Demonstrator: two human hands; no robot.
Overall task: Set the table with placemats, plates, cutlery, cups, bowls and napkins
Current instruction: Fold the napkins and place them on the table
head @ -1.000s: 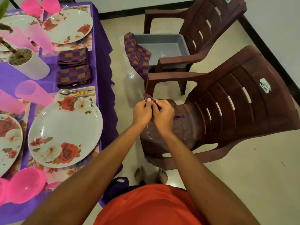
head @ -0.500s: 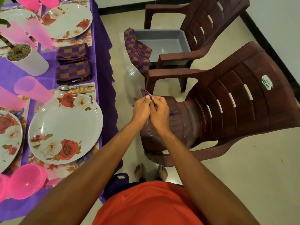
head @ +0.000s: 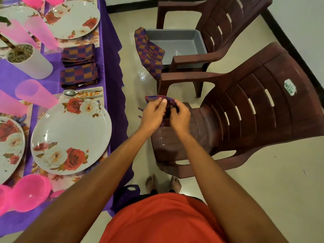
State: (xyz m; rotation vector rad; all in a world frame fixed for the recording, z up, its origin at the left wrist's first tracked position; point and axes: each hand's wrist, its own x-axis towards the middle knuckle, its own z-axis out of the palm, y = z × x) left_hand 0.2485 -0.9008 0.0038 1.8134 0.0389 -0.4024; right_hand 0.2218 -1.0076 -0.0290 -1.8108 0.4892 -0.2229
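Napkin (head: pixel 158 98), checked cloth in purple, red and orange: held bunched in mid-air between both hands, above the front of the near chair (head: pixel 245 120) seat, just beside the hanging purple tablecloth (head: pixel 113 71).

Left hand (head: pixel 152 116): fingers curled, thumb laid along the cloth's upper edge, pinching it.

Right hand (head: pixel 180 118): fingers curled round the other side of the same cloth, gripping it; close to the left hand, cloth showing between the two.

Folded napkins (head: pixel 79 74), two, same check: laid flat next to each other near the table edge, between the far plate (head: pixel 73 18) and the near place setting.

Draped napkin (head: pixel 149 50), same check: hanging over the near wall of a grey tub (head: pixel 177 41), the tub seated on the far chair (head: pixel 219 20).

Near plate (head: pixel 71 137), white with rose print: on a floral placemat (head: pixel 61 178); spoon (head: pixel 70 92) lying on the mat just beyond the plate's rim.

Third plate (head: pixel 8 146), same print: at the left edge of view, partly cut off.

Pink cups (head: pixel 35 93), translucent: several, standing near the plates.

Pink bowl (head: pixel 28 195): at the near end of the table, just beside the near plate.

White pot (head: pixel 29 64), filled with gravel, plant stem rising from it: toward the middle of the table.
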